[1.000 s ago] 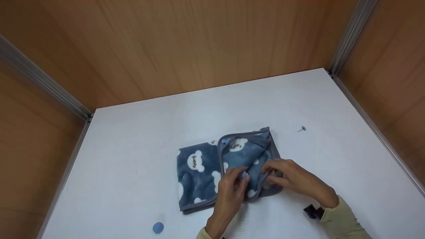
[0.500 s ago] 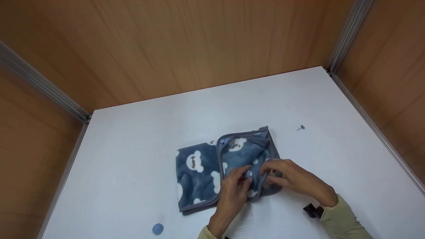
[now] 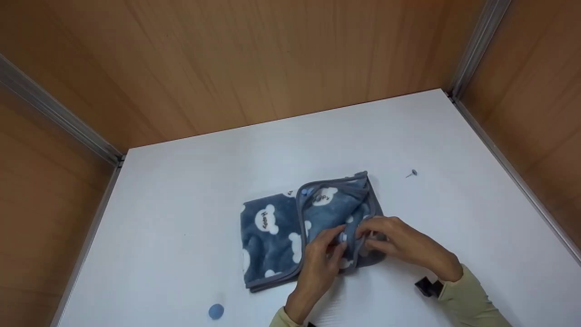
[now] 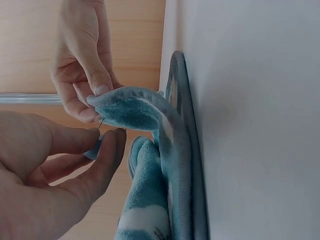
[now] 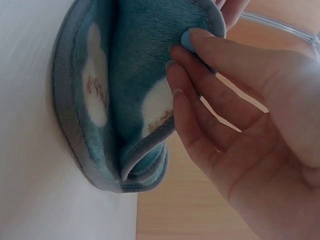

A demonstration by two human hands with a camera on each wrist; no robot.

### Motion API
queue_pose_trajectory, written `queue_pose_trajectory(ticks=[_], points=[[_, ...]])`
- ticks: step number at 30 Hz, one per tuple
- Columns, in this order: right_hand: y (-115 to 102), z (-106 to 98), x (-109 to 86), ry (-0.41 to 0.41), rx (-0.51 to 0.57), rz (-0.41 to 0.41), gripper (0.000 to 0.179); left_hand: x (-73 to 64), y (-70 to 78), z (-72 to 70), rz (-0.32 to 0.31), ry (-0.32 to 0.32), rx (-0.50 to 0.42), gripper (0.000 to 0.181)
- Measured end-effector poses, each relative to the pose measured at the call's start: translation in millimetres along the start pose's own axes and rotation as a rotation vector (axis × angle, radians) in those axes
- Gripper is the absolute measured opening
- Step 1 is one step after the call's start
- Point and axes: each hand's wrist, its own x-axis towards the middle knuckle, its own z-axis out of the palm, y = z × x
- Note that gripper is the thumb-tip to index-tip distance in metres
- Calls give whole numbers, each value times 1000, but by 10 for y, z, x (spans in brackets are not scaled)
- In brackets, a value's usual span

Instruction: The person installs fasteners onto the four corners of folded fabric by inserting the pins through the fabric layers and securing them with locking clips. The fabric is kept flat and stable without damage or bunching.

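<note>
A folded blue fleece blanket point(image 3: 272, 245) with white bear-head prints and grey edging lies on the table. My left hand point(image 3: 317, 263) pinches a blue-headed pin point(image 4: 92, 150) between thumb and fingers. Its thin needle points at the raised blanket edge in the left wrist view; whether it has entered the cloth, I cannot tell. Opposite it, my right hand point(image 3: 399, 240) pinches that raised edge point(image 4: 130, 95) and holds it off the lower layers. In the right wrist view a small blue round piece point(image 5: 187, 41) shows beneath the right thumb, against the cloth.
A loose blue round cap point(image 3: 216, 311) lies at the front left of the white table point(image 3: 181, 190). To the blanket's right lies a pin with a grey head point(image 3: 414, 173). Blue fastener pieces point(image 3: 305, 192) sit at the blanket's upper fold corner. Wooden panels surround the table.
My left hand has moved slightly right with the pin, closer to the raised blanket edge. The right hand has stayed nearly in place, and that edge has shifted a little.
</note>
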Motion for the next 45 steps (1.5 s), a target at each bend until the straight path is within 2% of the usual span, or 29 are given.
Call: queue_pose_trajectory(ticks=[10, 17, 22, 23, 26, 30, 33, 37, 41, 45], points=[[-5, 5, -4, -9, 2, 1, 21, 4, 4, -10, 9, 0, 22, 34], [-14, -11, -10, -27, 7, 29, 21, -4, 6, -6, 17, -24, 11, 36], [-17, 1, -2, -26, 5, 14, 19, -6, 28, 39, 26, -40, 49, 38], [-18, 7, 1, -27, 11, 14, 19, -6, 34, 51, 33, -46, 58, 39], [-23, 20, 11, -28, 43, 19, 18, -2, 44, 89, 109, -49, 123, 39], [-32, 22, 12, -6, 52, 32, 19, 8, 50, 112, 179, -40, 148, 37], [-39, 17, 7, 21, 31, 48, 20, -2, 52, 105, 156, -59, 106, 40], [-44, 13, -1, 43, 22, 71, 20, -27, 45, 99, 144, -93, 132, 56], [-56, 9, 1, 64, 41, 65, 19, -34, 32, 80, 123, -59, 186, 62], [-80, -13, 0, 89, 57, 54, 19, -18, 10, 45, 138, 29, 183, 43]])
